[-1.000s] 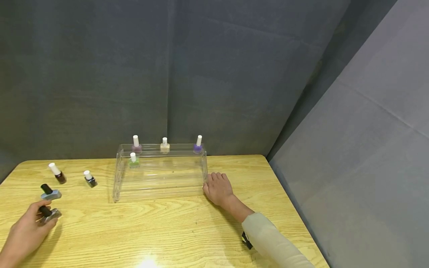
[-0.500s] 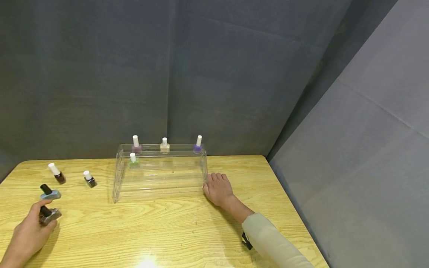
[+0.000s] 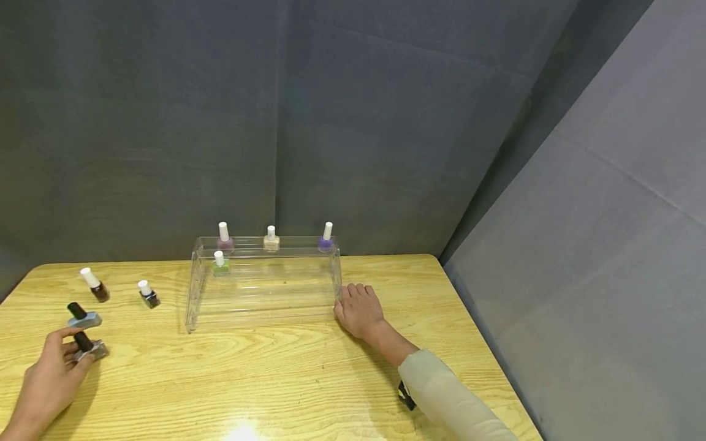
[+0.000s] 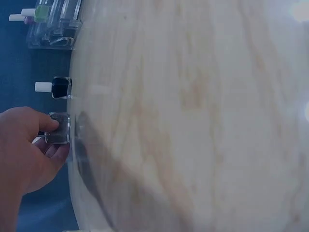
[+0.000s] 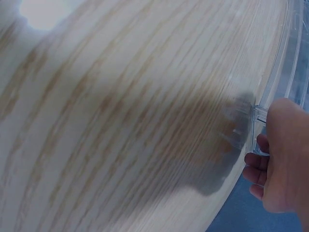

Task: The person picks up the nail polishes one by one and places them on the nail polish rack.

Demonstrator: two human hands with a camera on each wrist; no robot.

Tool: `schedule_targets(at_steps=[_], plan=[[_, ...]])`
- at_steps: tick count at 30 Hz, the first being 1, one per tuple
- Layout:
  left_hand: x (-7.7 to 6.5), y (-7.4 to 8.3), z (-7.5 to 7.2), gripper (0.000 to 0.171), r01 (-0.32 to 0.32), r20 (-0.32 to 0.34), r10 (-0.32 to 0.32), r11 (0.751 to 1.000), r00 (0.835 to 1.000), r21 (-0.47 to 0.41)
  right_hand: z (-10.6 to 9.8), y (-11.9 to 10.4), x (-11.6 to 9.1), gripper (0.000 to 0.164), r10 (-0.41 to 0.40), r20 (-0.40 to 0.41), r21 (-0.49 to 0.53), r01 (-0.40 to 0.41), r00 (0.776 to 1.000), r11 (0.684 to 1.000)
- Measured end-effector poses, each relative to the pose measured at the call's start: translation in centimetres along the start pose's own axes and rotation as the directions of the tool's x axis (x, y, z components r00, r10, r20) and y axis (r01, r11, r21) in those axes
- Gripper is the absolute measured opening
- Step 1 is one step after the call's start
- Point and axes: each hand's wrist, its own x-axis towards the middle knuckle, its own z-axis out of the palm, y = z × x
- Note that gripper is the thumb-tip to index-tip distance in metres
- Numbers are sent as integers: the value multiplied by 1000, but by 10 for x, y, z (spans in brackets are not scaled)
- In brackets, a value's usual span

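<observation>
My left hand (image 3: 52, 373) pinches a nail polish bottle (image 4: 58, 129) with silvery-grey polish and a black cap, at the table's left. Just beyond it lies a pale blue nail polish bottle (image 3: 85, 320), also black-capped. A clear tiered acrylic rack (image 3: 265, 318) stands at the table's back middle. Around its right front corner, my right hand (image 3: 360, 311) holds on, with thumb at the edge and fingers curled in the right wrist view. On the rack's top tier stand mauve (image 3: 225, 244), cream (image 3: 271, 244) and purple bottles (image 3: 326, 244); a green one (image 3: 220, 267) stands one tier lower.
Two white-capped bottles, one dark brown (image 3: 99, 291) and one black (image 3: 150, 298), lie on the wooden table (image 3: 248, 380) left of the rack. A small black object (image 3: 405, 395) sits partly under the right sleeve (image 3: 447, 392). Grey cloth (image 3: 358, 122) hangs behind the table.
The silvery-grey bottle has shifted slightly right and away from me in my left hand, whose fingers have closed on it. My right hand and the rack have stayed put.
</observation>
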Motion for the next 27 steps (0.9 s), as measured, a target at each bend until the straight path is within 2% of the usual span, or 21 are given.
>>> schedule_targets(at_steps=[6, 12, 15, 21, 27], plan=[[-1, 21, -2, 58, -111, -34, 109, 992, 993, -62, 0, 0, 0, 32, -1, -6, 6, 1, 1000, 1000], [-2, 45, -5, 60, -183, 8, 186, 970, 983, -158, 1, 1, 0, 32, -2, 2, 7, 2, 1000, 1000], [-2, 57, -3, 58, -218, 9, 225, 952, 974, -216, 3, 1, 0, 32, -8, -10, 9, 8, 1000, 1000], [3, 83, 0, 56, -314, -4, 327, 904, 945, -290, 3, 1, 0, 32, -14, -29, -1, 14, 999, 1000], [13, 109, 3, 53, -411, -48, 414, 870, 909, -272, 3, 1, 0, 34, -2, 7, -12, 2, 1000, 1000]])
